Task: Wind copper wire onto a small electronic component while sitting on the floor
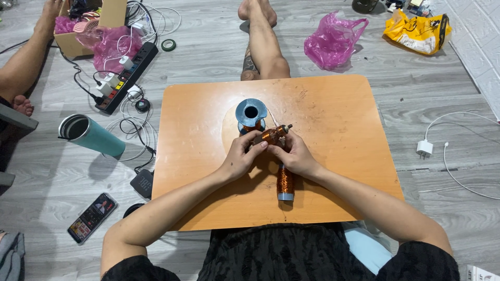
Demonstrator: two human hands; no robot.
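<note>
Hands meet at the centre of the frame, over the orange counter; I see my left hand curled around the near end of a small copper-wound coil, fingers closed on it; my right hand grips the same coil from the other side, thumb and fingers pinched shut around it. Just above them a blue spool of copper wire stands upright on the counter; a second copper spool lies on its side below my right hand. In the upper left of the frame a black power strip lies on the floor; at lower left a phone; a teal tumbler lies at left; a pink bag sits at upper right.
</note>
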